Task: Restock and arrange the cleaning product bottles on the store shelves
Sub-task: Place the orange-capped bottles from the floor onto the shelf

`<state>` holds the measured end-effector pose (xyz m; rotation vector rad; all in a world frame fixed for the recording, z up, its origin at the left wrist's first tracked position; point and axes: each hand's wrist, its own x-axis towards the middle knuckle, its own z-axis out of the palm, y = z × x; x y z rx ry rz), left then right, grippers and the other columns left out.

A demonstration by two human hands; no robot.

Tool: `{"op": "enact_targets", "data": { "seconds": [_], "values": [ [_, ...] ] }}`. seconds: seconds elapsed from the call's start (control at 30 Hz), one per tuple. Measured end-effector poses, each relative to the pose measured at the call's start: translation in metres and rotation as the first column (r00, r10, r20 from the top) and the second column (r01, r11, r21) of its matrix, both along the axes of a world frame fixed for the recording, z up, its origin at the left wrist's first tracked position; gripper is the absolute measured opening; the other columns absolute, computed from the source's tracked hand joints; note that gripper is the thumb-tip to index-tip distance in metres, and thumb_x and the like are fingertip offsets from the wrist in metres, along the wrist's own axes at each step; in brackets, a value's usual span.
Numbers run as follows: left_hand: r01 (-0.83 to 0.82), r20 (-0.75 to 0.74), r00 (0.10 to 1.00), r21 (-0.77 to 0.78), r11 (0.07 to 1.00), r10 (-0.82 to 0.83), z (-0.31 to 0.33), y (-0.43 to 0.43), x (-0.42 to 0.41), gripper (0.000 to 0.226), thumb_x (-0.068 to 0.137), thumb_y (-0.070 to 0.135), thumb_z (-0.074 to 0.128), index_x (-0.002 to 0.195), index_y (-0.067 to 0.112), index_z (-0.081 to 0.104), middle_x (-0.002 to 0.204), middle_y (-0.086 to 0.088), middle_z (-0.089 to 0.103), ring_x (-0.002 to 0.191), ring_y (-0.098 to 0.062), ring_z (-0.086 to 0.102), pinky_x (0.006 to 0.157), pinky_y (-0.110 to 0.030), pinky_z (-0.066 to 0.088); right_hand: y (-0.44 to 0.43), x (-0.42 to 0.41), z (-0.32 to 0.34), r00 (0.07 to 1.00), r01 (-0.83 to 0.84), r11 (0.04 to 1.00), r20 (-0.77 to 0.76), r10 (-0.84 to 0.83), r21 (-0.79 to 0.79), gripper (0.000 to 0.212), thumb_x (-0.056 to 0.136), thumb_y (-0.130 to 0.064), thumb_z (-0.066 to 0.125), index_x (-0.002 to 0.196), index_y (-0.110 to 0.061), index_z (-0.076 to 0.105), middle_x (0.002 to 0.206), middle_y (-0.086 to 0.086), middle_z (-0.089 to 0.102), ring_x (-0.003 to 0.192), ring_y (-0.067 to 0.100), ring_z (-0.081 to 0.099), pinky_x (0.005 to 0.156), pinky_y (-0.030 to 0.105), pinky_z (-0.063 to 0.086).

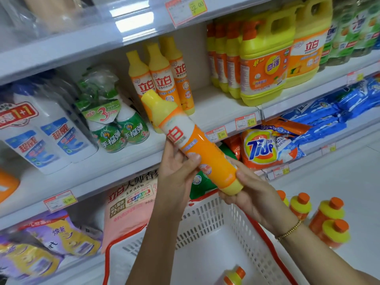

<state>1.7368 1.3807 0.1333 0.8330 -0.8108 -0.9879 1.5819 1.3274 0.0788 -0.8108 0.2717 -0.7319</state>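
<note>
Left end of the middle shelf (213, 108): white twin-pack bottles (47, 136), then a green spray bundle (115, 128). Next to them, mid-shelf toward the back, three matching orange bottles (162, 79) stood upright.

The orange bottle (205, 149) was in the air, just in front of that row at the shelf's front edge and above the basket (205, 219). Its long axis ran diagonally, with the yellow cap up-left toward the shelf and the base down-right toward the person. The label faced the camera.

Left hand (176, 173) was wrapped round the mid-body, thumb across the front. Right hand (253, 194) was curled round the base end. Both were clamped on the bottle.

Handling, my read: rigid plastic, probably full, so moderate weight. The glossy sleeve is likely slick. Grip the straight mid-body, not the tapered neck, and support the base while tipping it upright.

Far right, more orange-capped bottles (327, 214) stood on the floor beside the basket.
</note>
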Motion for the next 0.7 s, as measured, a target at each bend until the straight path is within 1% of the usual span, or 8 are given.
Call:
{"op": "enact_targets", "data": {
  "seconds": [0.07, 0.13, 0.23, 0.3, 0.43, 0.53, 0.6, 0.7],
  "values": [
    [-0.016, 0.006, 1.0, 0.034, 0.999, 0.016, 0.001, -0.001, -0.003, 0.059, 0.081, 0.006, 0.065, 0.134, 0.024, 0.047, 0.124, -0.006, 0.064, 0.117, -0.022, 0.06, 0.096, -0.042, 0.051, -0.002, -0.001, 0.001, 0.999, -0.052, 0.995, 0.013, 0.051, 0.083, 0.065, 0.062, -0.052, 0.082, 0.116, -0.019, 0.067, 0.1, 0.02, 0.066, 0.073, 0.028, 0.058, 0.052, 0.024, 0.044],
    [-0.055, -0.025, 0.998, 0.091, 0.994, 0.058, 0.001, -0.003, -0.004, 0.057, 0.082, 0.014, 0.068, 0.135, 0.019, 0.048, 0.123, -0.008, 0.065, 0.115, -0.023, 0.062, 0.091, -0.042, 0.054, -0.004, -0.003, 0.006, 0.996, -0.066, 0.996, -0.06, 0.07, 0.059, 0.068, 0.057, -0.066, 0.079, 0.104, -0.017, 0.073, 0.087, 0.023, 0.065, 0.064, 0.028, 0.054, 0.047, 0.021, 0.041],
    [-0.058, -0.11, 0.991, 0.167, 0.984, 0.078, 0.002, -0.01, -0.003, 0.06, 0.077, 0.022, 0.064, 0.134, 0.013, 0.05, 0.122, -0.011, 0.066, 0.11, -0.023, 0.065, 0.083, -0.038, 0.057, -0.004, -0.008, 0.012, 0.992, -0.109, 0.994, -0.057, 0.109, 0.013, 0.09, 0.055, -0.071, 0.075, 0.109, -0.001, 0.062, 0.073, 0.026, 0.063, 0.047, 0.023, 0.058, 0.041, 0.022, 0.046],
    [-0.009, -0.205, 0.977, 0.214, 0.977, 0.054, 0.003, -0.015, -0.001, 0.06, 0.076, 0.024, 0.062, 0.133, 0.009, 0.05, 0.116, -0.01, 0.069, 0.104, -0.021, 0.068, 0.079, -0.037, 0.058, -0.002, -0.01, 0.017, 0.991, -0.127, 0.992, -0.05, 0.127, -0.009, 0.095, 0.054, -0.072, 0.074, 0.111, 0.002, 0.055, 0.072, 0.025, 0.064, 0.048, 0.022, 0.061, 0.043, 0.023, 0.048],
    [0.102, -0.378, 0.926, 0.265, 0.959, 0.006, -0.001, -0.024, 0.003, 0.052, 0.08, 0.025, 0.06, 0.127, 0.004, 0.052, 0.107, -0.013, 0.072, 0.099, -0.022, 0.07, 0.087, -0.04, 0.056, -0.004, -0.016, 0.022, 0.989, -0.142, 0.986, -0.049, 0.138, -0.086, 0.08, 0.063, -0.073, 0.065, 0.115, -0.012, 0.059, 0.078, 0.027, 0.068, 0.057, 0.026, 0.067, 0.051, 0.026, 0.054],
    [0.153, -0.412, 0.911, 0.279, 0.948, -0.026, -0.005, -0.028, 0.006, 0.055, 0.081, 0.026, 0.06, 0.13, 0.003, 0.051, 0.116, -0.016, 0.068, 0.108, -0.026, 0.066, 0.094, -0.045, 0.051, -0.009, -0.019, 0.019, 0.989, -0.133, 0.987, -0.083, 0.126, -0.085, 0.069, 0.072, -0.071, 0.059, 0.115, -0.018, 0.063, 0.086, 0.028, 0.068, 0.067, 0.029, 0.069, 0.057, 0.029, 0.055],
    [0.165, -0.426, 0.905, 0.305, 0.938, -0.021, -0.01, -0.031, 0.008, 0.062, 0.079, 0.025, 0.062, 0.135, 0.003, 0.047, 0.124, -0.018, 0.064, 0.116, -0.029, 0.061, 0.101, -0.05, 0.046, -0.011, -0.022, 0.016, 0.987, -0.091, 0.99, -0.142, 0.076, -0.104, 0.062, 0.078, -0.066, 0.057, 0.115, -0.017, 0.061, 0.09, 0.023, 0.069, 0.073, 0.029, 0.069, 0.061, 0.03, 0.057],
    [0.133, -0.385, 0.923, 0.328, 0.935, 0.004, -0.017, -0.033, 0.006, 0.059, 0.077, 0.018, 0.064, 0.131, 0.003, 0.049, 0.118, -0.017, 0.067, 0.112, -0.028, 0.064, 0.092, -0.048, 0.052, -0.011, -0.026, 0.018, 0.947, -0.063, 0.965, -0.32, -0.022, -0.253, 0.049, 0.082, -0.048, 0.066, 0.119, -0.018, 0.053, 0.096, 0.009, 0.071, 0.082, 0.025, 0.071, 0.068, 0.031, 0.059]
  ]
}}
